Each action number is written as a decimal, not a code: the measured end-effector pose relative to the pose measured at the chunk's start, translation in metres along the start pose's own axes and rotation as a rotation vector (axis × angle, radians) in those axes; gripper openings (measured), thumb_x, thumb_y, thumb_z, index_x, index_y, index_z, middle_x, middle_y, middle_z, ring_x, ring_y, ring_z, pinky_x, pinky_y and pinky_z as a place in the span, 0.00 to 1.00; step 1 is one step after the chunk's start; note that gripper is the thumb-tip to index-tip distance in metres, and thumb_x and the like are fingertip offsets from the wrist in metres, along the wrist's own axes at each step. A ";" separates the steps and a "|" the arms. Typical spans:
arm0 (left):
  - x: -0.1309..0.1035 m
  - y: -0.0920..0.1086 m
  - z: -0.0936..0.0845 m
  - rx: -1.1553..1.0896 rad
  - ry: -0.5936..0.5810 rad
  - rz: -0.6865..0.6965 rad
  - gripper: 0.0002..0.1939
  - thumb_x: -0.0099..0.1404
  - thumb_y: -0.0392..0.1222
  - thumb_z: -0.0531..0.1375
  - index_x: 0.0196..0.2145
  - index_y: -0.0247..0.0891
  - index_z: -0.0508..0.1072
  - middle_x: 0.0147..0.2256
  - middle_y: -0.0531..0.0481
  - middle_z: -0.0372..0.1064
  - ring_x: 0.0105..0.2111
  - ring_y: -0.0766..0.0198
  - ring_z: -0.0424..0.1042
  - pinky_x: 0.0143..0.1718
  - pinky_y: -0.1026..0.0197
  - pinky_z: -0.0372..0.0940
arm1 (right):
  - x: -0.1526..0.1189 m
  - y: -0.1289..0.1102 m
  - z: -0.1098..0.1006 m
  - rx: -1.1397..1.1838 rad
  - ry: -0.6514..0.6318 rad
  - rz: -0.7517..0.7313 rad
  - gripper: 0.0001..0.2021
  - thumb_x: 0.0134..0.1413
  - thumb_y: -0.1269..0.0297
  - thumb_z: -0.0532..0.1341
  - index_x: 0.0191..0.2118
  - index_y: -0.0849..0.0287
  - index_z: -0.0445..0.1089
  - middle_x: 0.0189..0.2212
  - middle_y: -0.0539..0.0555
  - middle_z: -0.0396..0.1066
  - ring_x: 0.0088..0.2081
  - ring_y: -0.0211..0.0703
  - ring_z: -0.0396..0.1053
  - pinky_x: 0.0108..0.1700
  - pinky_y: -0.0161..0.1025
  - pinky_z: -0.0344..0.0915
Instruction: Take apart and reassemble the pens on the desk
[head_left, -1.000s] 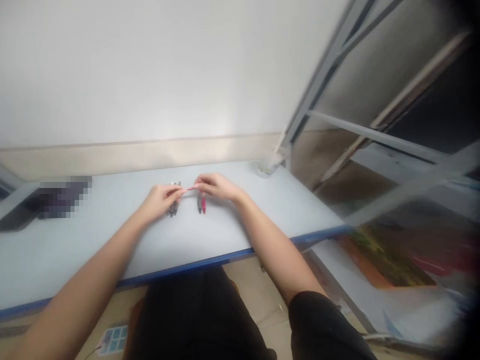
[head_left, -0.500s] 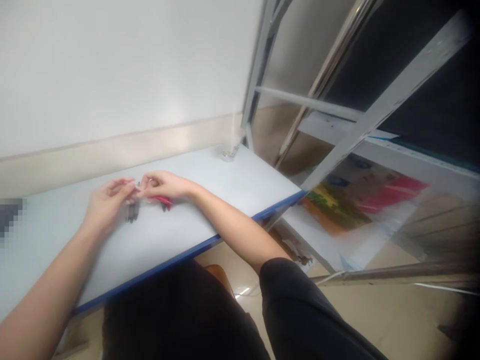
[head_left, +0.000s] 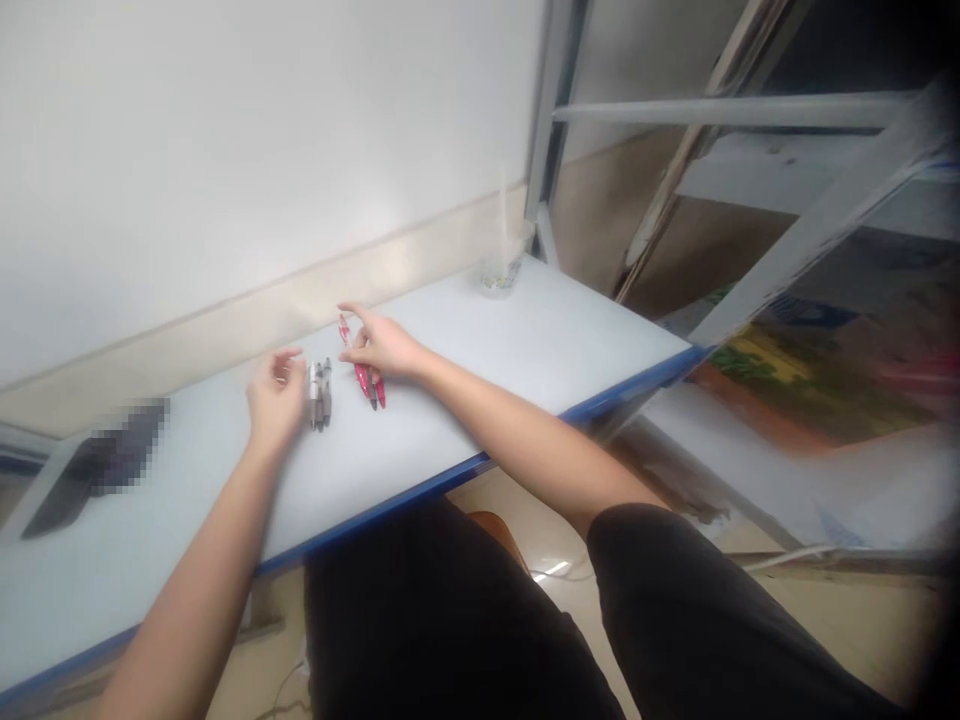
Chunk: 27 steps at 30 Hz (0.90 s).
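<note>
To the right of three grey pens (head_left: 320,397), markings too small to read, a red pen (head_left: 362,377) runs lengthwise forward and leftward beneath the right hand (head_left: 386,345), thumb and index finger spread, contact unclear, while left of those pens the left hand (head_left: 274,398) curls loosely, fingertips parted.

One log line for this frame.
left hand: beside gray pens | right hand: at red pens, grip unclear | tabletop: clear container near wall

My left hand (head_left: 274,402) has drawn apart from my right hand (head_left: 388,346), which alone is now at a red pen (head_left: 361,377).
</note>
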<state>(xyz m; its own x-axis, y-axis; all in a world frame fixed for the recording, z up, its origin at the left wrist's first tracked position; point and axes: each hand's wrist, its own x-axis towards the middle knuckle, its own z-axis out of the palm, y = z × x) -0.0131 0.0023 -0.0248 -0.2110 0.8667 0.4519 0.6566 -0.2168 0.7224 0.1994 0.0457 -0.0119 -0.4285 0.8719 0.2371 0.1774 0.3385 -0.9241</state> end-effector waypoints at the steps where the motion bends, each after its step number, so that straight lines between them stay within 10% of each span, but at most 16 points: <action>1: 0.000 -0.002 -0.001 0.046 -0.039 -0.014 0.11 0.67 0.49 0.61 0.42 0.42 0.78 0.32 0.49 0.75 0.31 0.60 0.74 0.34 0.59 0.69 | 0.001 0.001 0.000 -0.039 0.025 -0.005 0.36 0.60 0.74 0.68 0.70 0.57 0.57 0.26 0.43 0.74 0.21 0.38 0.71 0.29 0.34 0.69; 7: -0.002 -0.003 -0.004 0.283 -0.165 -0.004 0.12 0.67 0.53 0.60 0.33 0.43 0.75 0.20 0.53 0.69 0.25 0.57 0.72 0.30 0.58 0.63 | 0.009 0.007 0.003 -0.196 0.131 -0.007 0.30 0.52 0.78 0.66 0.62 0.62 0.68 0.22 0.42 0.70 0.30 0.43 0.75 0.42 0.38 0.70; 15: -0.007 0.012 -0.008 0.490 -0.389 -0.055 0.18 0.63 0.62 0.65 0.34 0.45 0.73 0.27 0.51 0.75 0.30 0.53 0.74 0.28 0.58 0.57 | 0.001 0.010 0.003 0.033 0.019 0.100 0.28 0.51 0.79 0.60 0.58 0.58 0.61 0.14 0.37 0.65 0.11 0.37 0.60 0.15 0.31 0.56; 27: -0.008 0.013 0.001 0.499 -0.430 -0.108 0.11 0.64 0.52 0.61 0.29 0.44 0.71 0.27 0.48 0.75 0.31 0.52 0.73 0.31 0.58 0.56 | 0.006 0.018 0.008 0.204 -0.040 0.086 0.23 0.61 0.75 0.65 0.56 0.54 0.55 0.16 0.37 0.69 0.13 0.39 0.69 0.15 0.28 0.65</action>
<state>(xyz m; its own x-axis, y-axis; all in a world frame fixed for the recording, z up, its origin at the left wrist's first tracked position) -0.0020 -0.0075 -0.0195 -0.0549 0.9963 0.0667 0.9261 0.0258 0.3765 0.1931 0.0544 -0.0289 -0.4553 0.8782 0.1468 0.0334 0.1816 -0.9828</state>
